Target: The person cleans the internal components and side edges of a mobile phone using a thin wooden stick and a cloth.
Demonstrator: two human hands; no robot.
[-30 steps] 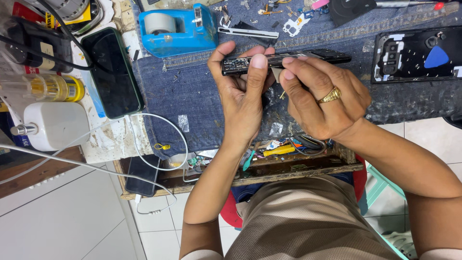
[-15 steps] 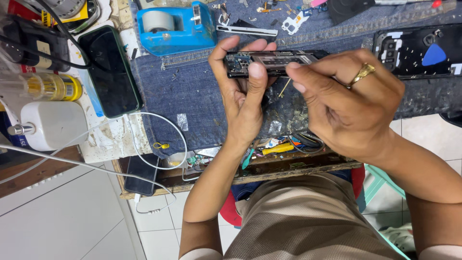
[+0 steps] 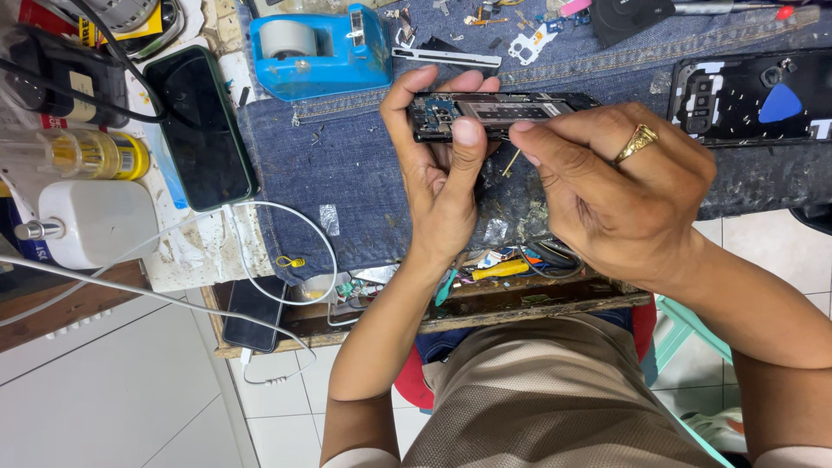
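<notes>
bare circuit parts show on the opened phone, held above the denim cloth on the desk. left hand fingers grip its edges; right hand fingers pinch its end. it seems light, stiff, fragile: hold the rim only. phones: four. tape holder: one.

Denim, glossy plastic, bare circuitry and worn wood.

The work mat is rough blue denim cloth with stitched seams, stained and scuffed in places. The opened phone shows matt circuit board and dull metal shielding. The tape dispenser is glossy blue plastic. The dark phone has smooth, reflective glass. The back cover is shiny black. The drawer edge is rough, chipped wood. The ring is polished gold-coloured metal.
</notes>
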